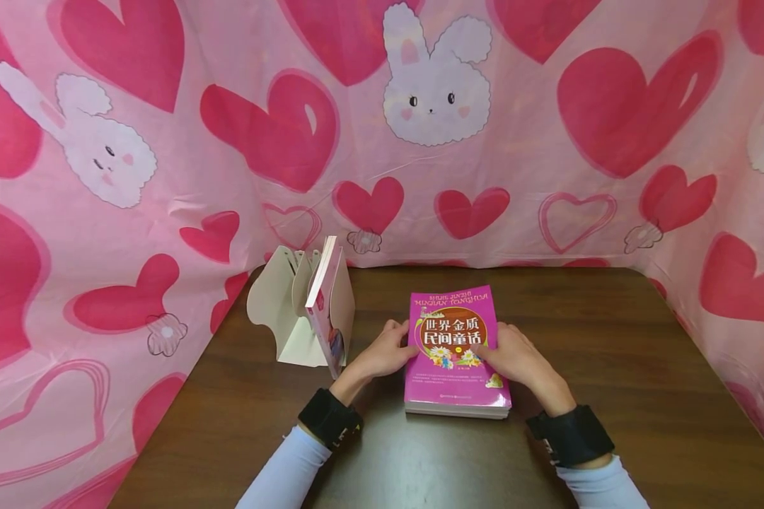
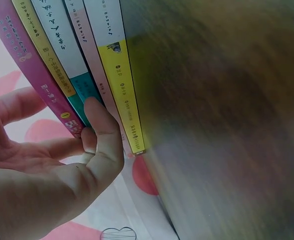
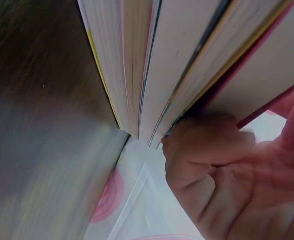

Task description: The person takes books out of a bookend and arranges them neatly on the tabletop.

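Note:
A magenta-covered book (image 1: 446, 385) with Chinese lettering lies on top of a stack of several books. My left hand (image 1: 385, 351) holds it at the left edge, thumb over the cover. In the left wrist view, curled fingers (image 2: 104, 122) touch the spines, near a white-and-teal book (image 2: 59, 37). A yellow-and-white book (image 2: 119, 75) is lowest. My right hand (image 1: 518, 357) grips the magenta book from the right, thumb on the cover. The right wrist view shows its fingers (image 3: 201, 145) bent against the page edges (image 3: 169, 60), just below the magenta book; their tips are hidden.
Left of the stack stands a cream book holder (image 1: 286, 318) with an upright book (image 1: 327, 329) leaning in it. Everything stands on a dark wooden table (image 1: 611, 339). Pink heart-and-rabbit cloth (image 1: 516, 162) hangs around the back and sides.

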